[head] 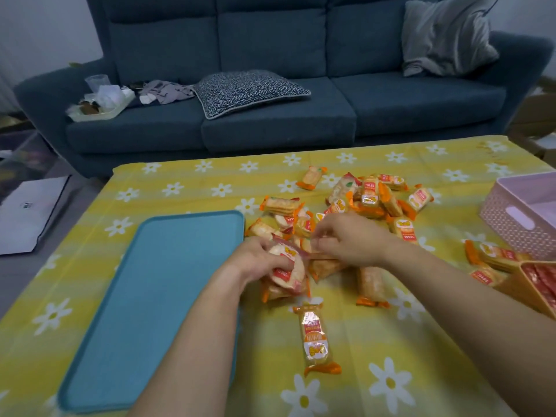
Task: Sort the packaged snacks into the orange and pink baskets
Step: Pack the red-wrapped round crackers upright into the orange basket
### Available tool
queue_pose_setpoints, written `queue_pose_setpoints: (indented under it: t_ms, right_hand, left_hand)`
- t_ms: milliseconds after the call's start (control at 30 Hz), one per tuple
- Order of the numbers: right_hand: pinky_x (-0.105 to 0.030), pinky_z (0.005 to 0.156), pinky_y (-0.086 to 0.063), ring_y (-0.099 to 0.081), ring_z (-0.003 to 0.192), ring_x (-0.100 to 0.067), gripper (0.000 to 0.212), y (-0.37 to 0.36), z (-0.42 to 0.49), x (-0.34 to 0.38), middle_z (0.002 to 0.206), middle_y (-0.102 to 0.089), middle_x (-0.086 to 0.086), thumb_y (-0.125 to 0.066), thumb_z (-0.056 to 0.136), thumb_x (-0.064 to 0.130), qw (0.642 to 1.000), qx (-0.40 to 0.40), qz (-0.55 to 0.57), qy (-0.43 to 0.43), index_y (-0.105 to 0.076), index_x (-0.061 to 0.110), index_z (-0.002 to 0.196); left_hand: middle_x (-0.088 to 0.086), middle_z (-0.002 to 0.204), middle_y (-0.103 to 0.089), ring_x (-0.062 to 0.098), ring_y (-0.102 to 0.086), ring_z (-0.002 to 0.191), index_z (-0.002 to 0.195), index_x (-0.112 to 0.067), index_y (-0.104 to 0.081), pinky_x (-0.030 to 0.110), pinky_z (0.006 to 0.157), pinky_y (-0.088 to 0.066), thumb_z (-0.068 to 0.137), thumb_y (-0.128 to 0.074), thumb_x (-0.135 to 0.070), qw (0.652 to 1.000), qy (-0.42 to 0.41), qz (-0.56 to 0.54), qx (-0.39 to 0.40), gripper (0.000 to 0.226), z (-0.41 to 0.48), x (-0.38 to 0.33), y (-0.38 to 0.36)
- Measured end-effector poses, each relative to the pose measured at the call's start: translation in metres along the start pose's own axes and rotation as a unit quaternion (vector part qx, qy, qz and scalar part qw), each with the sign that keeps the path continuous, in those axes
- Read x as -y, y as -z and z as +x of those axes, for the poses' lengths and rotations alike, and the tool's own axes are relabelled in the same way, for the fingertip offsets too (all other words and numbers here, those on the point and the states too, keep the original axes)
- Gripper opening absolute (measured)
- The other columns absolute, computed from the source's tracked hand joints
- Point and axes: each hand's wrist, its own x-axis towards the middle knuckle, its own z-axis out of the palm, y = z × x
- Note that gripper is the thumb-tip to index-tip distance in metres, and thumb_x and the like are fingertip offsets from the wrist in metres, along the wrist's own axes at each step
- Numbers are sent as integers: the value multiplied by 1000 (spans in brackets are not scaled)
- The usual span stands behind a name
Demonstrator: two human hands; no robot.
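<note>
Obs., standing by the table (180, 182), yellow flowered cloth; sorting only partly done.

Layout: most packaged snacks (373, 200) lie heaped loose toward the far right of the table; a few more are strewn along the right edge, by the baskets; one orange-ended packet (314, 338) lies alone toward the near edge; pink basket (511, 218) at the right edge; orange basket (520, 281) just nearer along that edge, red wrappers showing inside; teal tray (168, 296) on the left half, bare.

Risks, as judged:
- both hands work the same knot of packets mid-table; lifting one could drag its neighbours, since the wrappers overlap and look slick;
- both baskets sit well off to the right; a carry across the heap could knock packets toward the right edge;
- red-edged and orange-edged wrappers are mixed and some lie face down; a misread colour would land a packet in the wrong basket;
- the crackers inside look brittle; a hard squeeze could crack them.

Grip:
- left hand (261, 260): fingers curled round a red-edged packet (285, 267) of round pale crackers, clamped on it, just above the packets under it;
- right hand (346, 242): fingers bent and drawn together against a wrapper at the heap's near side; whether they have hold of it, cannot tell.
</note>
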Motion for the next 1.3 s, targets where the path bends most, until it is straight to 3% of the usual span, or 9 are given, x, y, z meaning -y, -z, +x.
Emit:
queue_pose_setpoints:
  t_ms: [133,267,367,533,667,800,933,1100,1300]
  right_hand:
    - [-39,96,-47,-56,117,-25,30,30,32,-38,131,-56,-7,-52,97,22,961,-231,67,-137,-67,20,124]
    - [-52,107,-38,-43,135,-39,51,36,72,-71,148,-45,-18,-48,100,25,950,-142,2,-277,-41,17,149]
    - [-55,108,-31,-44,133,-38,48,33,90,-81,142,-53,-17,-48,99,42,939,-90,-48,-328,-46,15,139]
    - [-52,98,-46,-62,96,-33,15,28,100,-89,97,-68,-9,-63,86,28,948,-82,28,-307,-56,15,87]
    - [-44,85,-53,-62,85,-27,26,45,93,-83,86,-66,-4,-62,87,43,957,-108,90,-254,-65,17,91]
    - [-42,81,-54,-63,88,-29,20,54,99,-55,91,-66,-7,-53,91,23,926,-198,254,-196,-63,9,101]
    - [-39,73,-56,-68,81,-28,20,30,120,-27,96,-64,-14,-45,99,18,889,-88,379,-243,-54,4,109]
    - [-44,109,-41,-49,130,-38,48,13,127,-19,142,-50,-23,-30,104,23,900,-9,324,-290,-47,-2,141]
    - [-39,91,-54,-69,91,-29,38,16,128,-14,96,-73,-16,-36,97,32,852,32,427,-302,-65,9,90]
  left_hand:
    - [5,88,-69,24,-67,55,102,-24,-58,46,61,-58,80,-80,-7,961,-44,-228,-150,36,1,-13,12]
    - [4,104,-67,25,-73,86,125,-32,-49,44,78,-63,77,-84,-11,899,-58,-361,-241,63,23,-24,3]
    - [10,103,-72,29,-75,87,133,-14,-50,47,82,-62,73,-87,-15,867,22,-468,-167,71,48,-37,-5]
    - [11,97,-76,27,-72,82,114,-13,-68,31,58,-54,74,-85,-31,941,70,-322,-84,47,69,-34,-14]
    - [5,88,-78,22,-73,81,108,-15,-70,32,66,-57,80,-79,-37,972,42,-228,-33,36,60,-26,5]
    - [3,75,-76,21,-72,67,101,-15,-67,30,57,-61,86,-73,-31,921,54,-383,-51,23,54,-16,17]
    - [13,94,-76,27,-72,88,106,-11,-65,40,69,-60,89,-72,-26,863,87,-493,-66,23,60,-17,8]
    - [15,102,-73,31,-68,103,109,-9,-67,46,100,-53,92,-66,-29,834,87,-543,-44,27,71,-38,-7]
    - [8,106,-76,23,-70,99,116,-18,-69,34,70,-55,87,-66,-40,867,83,-488,-54,36,78,-55,-25]
